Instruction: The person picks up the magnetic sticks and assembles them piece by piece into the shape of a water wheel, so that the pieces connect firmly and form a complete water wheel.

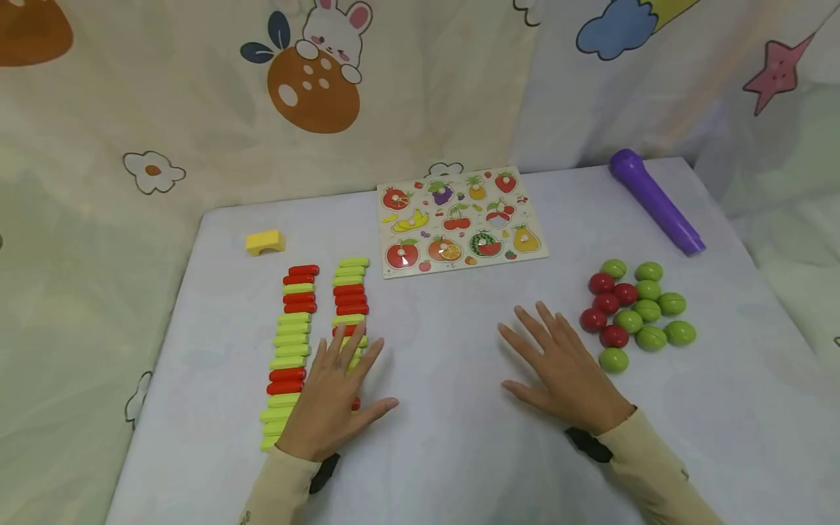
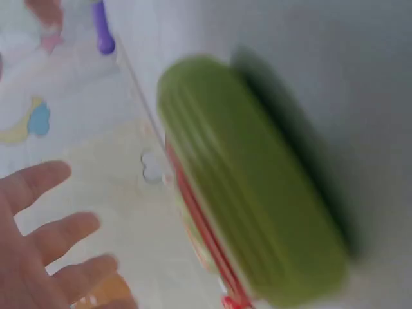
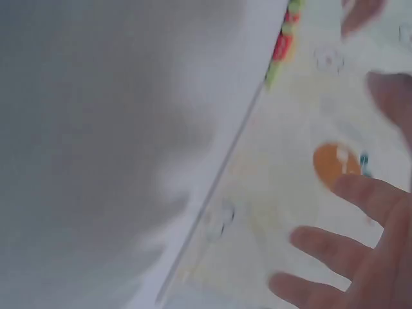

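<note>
My left hand (image 1: 336, 399) hovers with fingers spread over the lower part of two columns of small oblong pieces. These are red (image 1: 298, 298) and light green (image 1: 292, 328), and the hand hides several of them. In the left wrist view, one green grooved piece (image 2: 248, 180) looms large beside the spread fingers (image 2: 64, 228). To the right, my right hand (image 1: 569, 373) is held over the white table with its fingers straight and apart, holding nothing. Beyond it lies a cluster of red balls (image 1: 606, 303) and green balls (image 1: 646, 310) with seam-like lines.
A fruit puzzle board (image 1: 462, 221) lies at the back middle of the table (image 1: 453, 408). Off to its left stands a yellow arched block (image 1: 265, 241). A purple microphone-shaped toy (image 1: 656, 202) lies at the back right. Printed cloth (image 1: 426, 87) hangs behind.
</note>
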